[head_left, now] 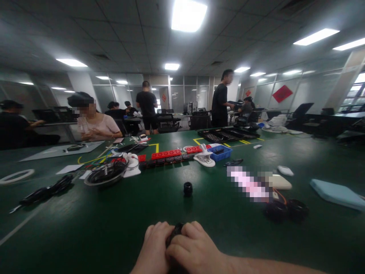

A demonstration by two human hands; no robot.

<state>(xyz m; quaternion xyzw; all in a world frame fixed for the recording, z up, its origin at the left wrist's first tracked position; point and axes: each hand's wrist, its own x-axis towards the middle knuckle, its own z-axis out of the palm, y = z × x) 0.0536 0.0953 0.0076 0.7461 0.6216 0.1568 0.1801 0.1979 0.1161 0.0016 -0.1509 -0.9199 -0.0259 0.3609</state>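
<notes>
Both of my hands meet low in the middle of the view, over the near part of the green table (119, 232). My left hand (155, 243) and my right hand (194, 245) are closed around a small black part (176, 230). Most of that part is hidden by my fingers, so its kind does not show. Beyond my hands, a short black ribbed cylinder (188, 188) stands upright on the tabletop, apart from them.
A metal bowl of black pieces (105, 177), red blocks in a row (167, 153), a blue bin (221, 153) and a black tray (228, 134) lie farther back. A black cable bundle (48, 192) is left; a light-blue case (336, 193) is right. A person (97, 123) sits across the table.
</notes>
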